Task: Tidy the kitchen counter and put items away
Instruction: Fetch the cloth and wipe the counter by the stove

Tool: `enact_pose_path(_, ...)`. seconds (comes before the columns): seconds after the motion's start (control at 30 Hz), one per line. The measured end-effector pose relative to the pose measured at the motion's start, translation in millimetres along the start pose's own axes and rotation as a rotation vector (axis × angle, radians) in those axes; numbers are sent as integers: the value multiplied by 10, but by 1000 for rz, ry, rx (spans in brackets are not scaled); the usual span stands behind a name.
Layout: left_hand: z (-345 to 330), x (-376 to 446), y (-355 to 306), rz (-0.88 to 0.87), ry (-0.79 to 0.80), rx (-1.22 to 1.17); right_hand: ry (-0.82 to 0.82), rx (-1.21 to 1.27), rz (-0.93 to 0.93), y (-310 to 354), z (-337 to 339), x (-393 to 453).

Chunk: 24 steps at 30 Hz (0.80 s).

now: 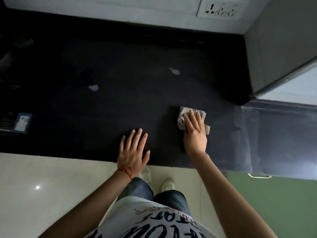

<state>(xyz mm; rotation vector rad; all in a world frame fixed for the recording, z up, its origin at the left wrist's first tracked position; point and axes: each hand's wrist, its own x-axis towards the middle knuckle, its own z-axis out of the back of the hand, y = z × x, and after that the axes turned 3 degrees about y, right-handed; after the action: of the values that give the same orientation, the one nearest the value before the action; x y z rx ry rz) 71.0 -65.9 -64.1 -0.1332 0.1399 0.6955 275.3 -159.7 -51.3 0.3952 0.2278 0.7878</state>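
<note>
The counter's far left is lost in shadow, and dim shapes there cannot be identified. A cloth is pressed flat under the right hand, fingers extended. The left hand lies open and empty, near the front edge.

Counter: one, dark, running across the view.

Hands: two, a left hand lying flat with fingers spread, and a right hand pressed flat on a cloth.

Cloth: one, grey, crumpled.

Pale smears on the counter top: two, one toward the left, one toward the right.

Card, blue-edged, at the counter's left end: one.

Socket plate on the back wall: one; number of outlets too blurred to count.

Red thread band on the left wrist: one.

Shoes: two, light-coloured.

Metal handle below the counter's right end: one.
</note>
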Motion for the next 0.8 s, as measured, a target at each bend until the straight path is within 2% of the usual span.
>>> enact_pose_path(0.13,17,25,22,-15,-10,-28,13,-48,251,-12,-100,-418)
enact_pose_path(0.27,15,89,87,-27,-14,-99,28,-62,290,4,-128,-474)
enact_pose_path(0.4,66,258,183,41,16,-95,29,-69,299,103,-125,116)
enact_pose_path(0.57,155,464,297,114,44,-46,76,-14,218,311,-94,1116)
enact_pose_path(0.8,107,470,281,130,-7,-38,130,-30,186,409,-88,2054)
